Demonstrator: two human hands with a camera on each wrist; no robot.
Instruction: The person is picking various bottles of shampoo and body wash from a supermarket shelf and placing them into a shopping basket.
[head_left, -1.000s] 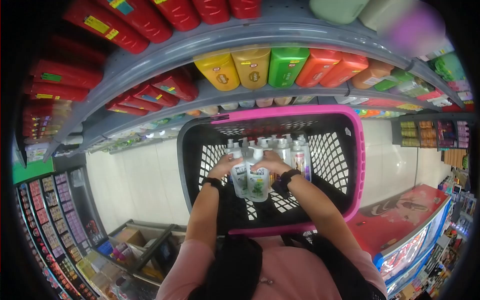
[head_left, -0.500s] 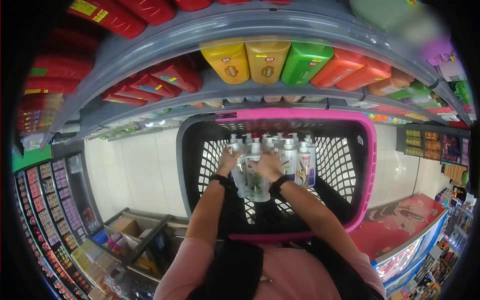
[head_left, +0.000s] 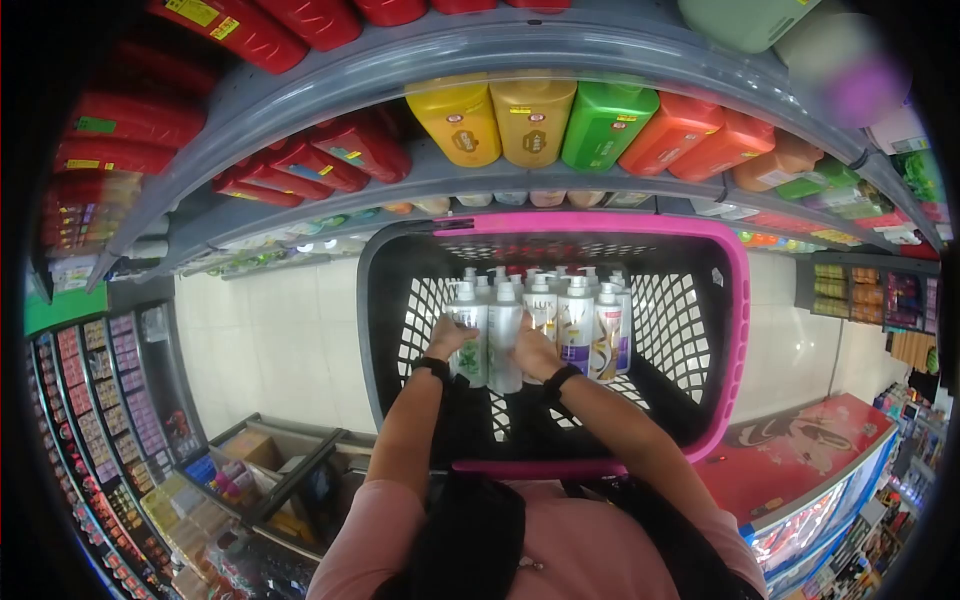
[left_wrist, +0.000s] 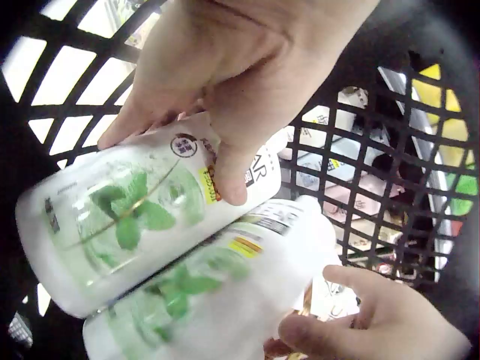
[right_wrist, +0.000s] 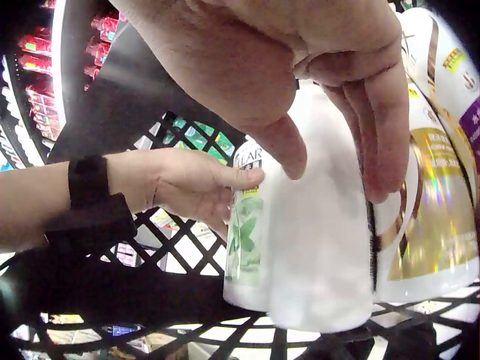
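Note:
Two white pump bottles with green leaf labels stand side by side in the black basket (head_left: pixel 733 330) with a pink rim. My left hand (head_left: pixel 447 338) grips the left pump bottle (left_wrist: pixel 150 206), its thumb across the front near the "CLEAR" lettering. Beside it is the second pump bottle (right_wrist: pixel 319 240), turned so its plain white side faces the right wrist camera. My right hand (head_left: pixel 535 352) is at this bottle's right side, fingers extended and thumb apart from them. A gold-labelled pump bottle (right_wrist: pixel 439 210) stands just right of those fingers.
More pump bottles, one with a purple label (head_left: pixel 575 330), stand in the basket. Shelves (head_left: pixel 440 180) with a yellow bottle (head_left: pixel 455 125), a green bottle (head_left: pixel 608 125) and red bottles rise beyond. A red-topped chest (head_left: pixel 810 440) is at the right; a bin of goods (head_left: pixel 260 460) at the left.
Both leaf-labelled bottles have moved forward against the other pump bottles. The right hand has shifted from the front of its bottle to the right side; the left hand keeps hold of its own.

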